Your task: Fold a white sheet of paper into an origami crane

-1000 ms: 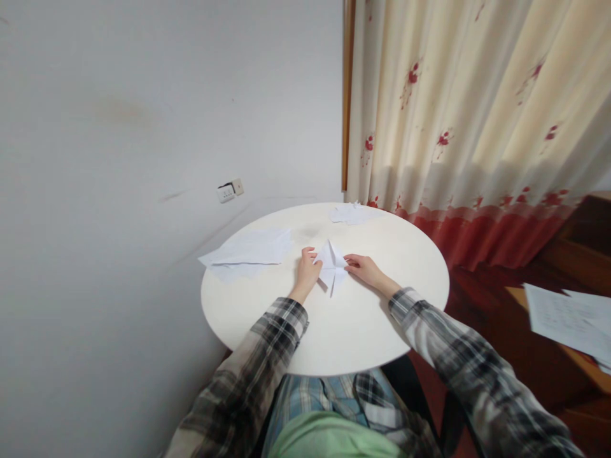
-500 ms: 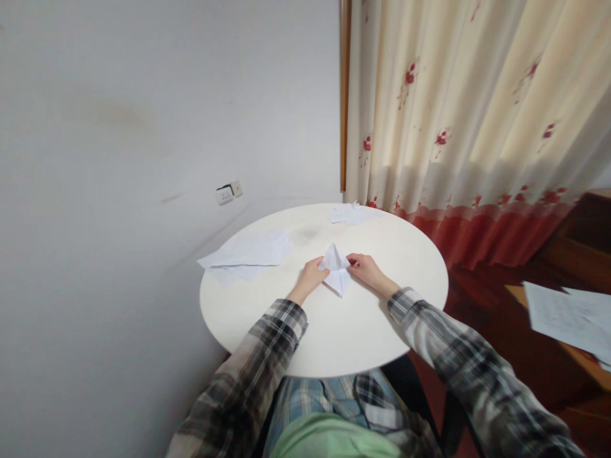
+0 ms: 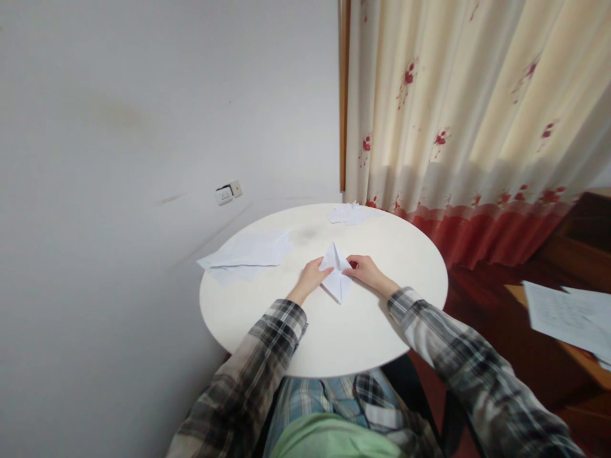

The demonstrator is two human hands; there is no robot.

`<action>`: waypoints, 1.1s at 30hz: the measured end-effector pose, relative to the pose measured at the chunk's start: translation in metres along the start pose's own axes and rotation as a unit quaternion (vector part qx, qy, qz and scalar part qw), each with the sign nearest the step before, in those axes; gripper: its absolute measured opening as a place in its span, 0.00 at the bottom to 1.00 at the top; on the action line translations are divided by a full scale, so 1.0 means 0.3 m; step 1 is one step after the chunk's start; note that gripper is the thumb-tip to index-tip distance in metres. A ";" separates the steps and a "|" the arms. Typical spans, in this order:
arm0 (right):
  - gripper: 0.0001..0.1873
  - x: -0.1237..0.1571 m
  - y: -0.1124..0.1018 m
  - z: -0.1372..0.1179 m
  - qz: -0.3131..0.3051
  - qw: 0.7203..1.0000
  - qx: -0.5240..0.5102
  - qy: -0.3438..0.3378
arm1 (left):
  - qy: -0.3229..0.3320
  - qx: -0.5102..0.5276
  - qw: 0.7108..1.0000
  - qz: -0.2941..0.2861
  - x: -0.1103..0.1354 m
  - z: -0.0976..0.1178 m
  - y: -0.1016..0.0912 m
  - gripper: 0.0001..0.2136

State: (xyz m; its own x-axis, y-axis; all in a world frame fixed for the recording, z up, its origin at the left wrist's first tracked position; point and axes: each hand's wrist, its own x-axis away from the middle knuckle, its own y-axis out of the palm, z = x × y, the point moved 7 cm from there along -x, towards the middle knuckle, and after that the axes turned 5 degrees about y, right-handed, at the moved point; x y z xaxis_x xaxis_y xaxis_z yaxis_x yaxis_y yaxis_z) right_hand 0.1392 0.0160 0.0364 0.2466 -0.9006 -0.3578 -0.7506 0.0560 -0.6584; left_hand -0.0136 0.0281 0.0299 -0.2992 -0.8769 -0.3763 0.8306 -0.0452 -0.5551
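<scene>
A small piece of white folded paper [image 3: 338, 286], roughly diamond-shaped with a crease down its middle, is between my hands over the round white table [image 3: 324, 356]. My left hand [image 3: 311, 278] grips its left edge, the thumb lying on top of the paper and the fingers partly hidden beneath. On the other side, my right hand [image 3: 365, 270] pinches the right edge between thumb and index finger. One point of the paper faces away from me and another faces toward me.
A stack of white sheets [image 3: 251, 249] lies at the table's left edge. More white paper pieces [image 3: 352, 214] rest at the far edge. A wall with a socket [image 3: 224, 195] borders the left; a curtain [image 3: 443, 127] hangs behind. Papers [image 3: 566, 315] lie at the far right.
The folded paper looks flatter and longer, its near point reaching closer to me. My left thumb and right fingertips have moved inward over it.
</scene>
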 end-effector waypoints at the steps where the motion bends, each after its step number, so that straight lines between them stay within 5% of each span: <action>1: 0.08 0.001 0.002 -0.001 -0.004 1.000 -0.008 0.000 | 0.004 -0.002 1.000 0.010 -0.002 -0.001 -0.004 0.12; 17: 0.11 -0.007 0.008 0.031 0.001 0.997 -0.072 0.029 | -0.052 0.070 0.992 0.090 -0.004 -0.008 -0.028 0.14; 23: 0.09 -0.010 -0.009 0.046 0.035 0.998 -0.042 0.042 | 0.106 -0.100 0.973 0.180 0.045 0.141 -0.093 0.12; 25: 0.07 -0.012 -0.019 0.052 0.054 0.997 -0.013 0.045 | 0.140 -0.118 0.973 0.137 0.050 0.166 -0.068 0.11; 30: 0.06 -0.015 -0.024 0.055 0.070 0.996 0.034 0.038 | 0.193 -0.092 0.974 -0.078 0.051 0.159 0.065 0.15; 33: 0.07 -0.016 -0.019 0.052 0.064 0.997 0.031 0.034 | 0.182 -0.085 0.973 -0.117 0.047 0.134 0.093 0.18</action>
State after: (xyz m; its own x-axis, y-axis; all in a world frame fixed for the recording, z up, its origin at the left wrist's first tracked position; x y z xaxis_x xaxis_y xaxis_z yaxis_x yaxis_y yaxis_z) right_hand 0.1519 0.0268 0.0317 0.1077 -0.9119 -0.3961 -0.7338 0.1959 -0.6505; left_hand 0.0241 -0.0049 0.0389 -0.6434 -0.6229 -0.4449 0.6389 -0.1168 -0.7604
